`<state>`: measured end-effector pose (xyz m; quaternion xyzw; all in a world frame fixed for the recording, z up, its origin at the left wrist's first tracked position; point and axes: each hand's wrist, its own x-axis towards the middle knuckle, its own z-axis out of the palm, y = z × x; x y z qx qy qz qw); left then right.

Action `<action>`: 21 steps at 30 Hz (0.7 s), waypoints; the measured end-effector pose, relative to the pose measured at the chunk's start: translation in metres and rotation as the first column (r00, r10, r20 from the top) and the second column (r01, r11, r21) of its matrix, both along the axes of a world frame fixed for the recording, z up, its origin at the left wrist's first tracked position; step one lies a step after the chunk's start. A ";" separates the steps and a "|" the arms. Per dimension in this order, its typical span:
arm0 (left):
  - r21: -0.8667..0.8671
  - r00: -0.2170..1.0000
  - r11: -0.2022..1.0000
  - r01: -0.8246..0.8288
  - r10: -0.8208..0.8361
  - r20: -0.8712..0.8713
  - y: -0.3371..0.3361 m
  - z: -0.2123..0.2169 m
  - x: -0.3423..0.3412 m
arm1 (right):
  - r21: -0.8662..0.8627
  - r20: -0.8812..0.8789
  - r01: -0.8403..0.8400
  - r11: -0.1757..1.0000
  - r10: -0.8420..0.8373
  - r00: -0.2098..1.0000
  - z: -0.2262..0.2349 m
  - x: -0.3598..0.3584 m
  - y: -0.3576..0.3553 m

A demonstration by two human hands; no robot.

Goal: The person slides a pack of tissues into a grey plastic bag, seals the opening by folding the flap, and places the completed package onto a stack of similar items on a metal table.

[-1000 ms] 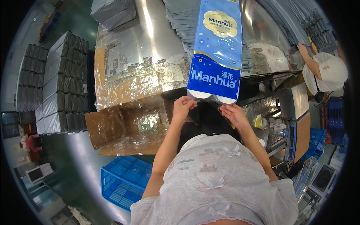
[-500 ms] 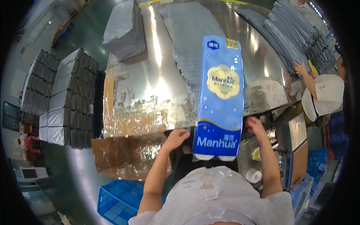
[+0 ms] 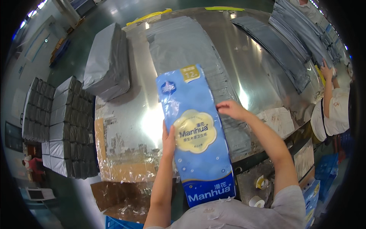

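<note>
Hands first: your left hand (image 3: pixel 168 140) presses flat along the left edge of the long blue plastic pack of paper rolls (image 3: pixel 195 133), fingers wrapped onto it, while your right hand (image 3: pixel 231 109) grips its right edge with curled fingers. You hold the pack lengthwise over the shiny metal table (image 3: pixel 251 61), its near end above your chest. Beneath it lies a spread of grey plastic mailer bags (image 3: pixel 183 45) (overlapping in a long row). Rolls of tape (image 3: pixel 261 182) sit below the table edge at your right. A co-worker's hand (image 3: pixel 326 71) touches more bags at far right.
</note>
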<state>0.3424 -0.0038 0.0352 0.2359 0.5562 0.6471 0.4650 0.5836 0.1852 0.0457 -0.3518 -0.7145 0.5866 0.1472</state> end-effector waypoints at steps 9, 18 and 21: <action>-0.191 0.986 0.981 -0.034 0.001 -0.167 0.064 -0.029 -0.020 | 0.949 0.203 -0.122 0.292 -0.266 0.942 -0.080 -0.085 0.233; -0.137 -0.388 0.990 -0.029 -0.138 -0.911 0.252 -0.051 -0.140 | 0.765 0.203 -0.037 0.643 -0.187 0.961 -0.042 -0.119 0.266; -0.359 -0.417 0.922 -0.146 -0.386 -0.823 0.294 -0.036 -0.139 | 0.586 -0.045 0.224 0.779 -0.245 0.969 -0.037 -0.106 0.264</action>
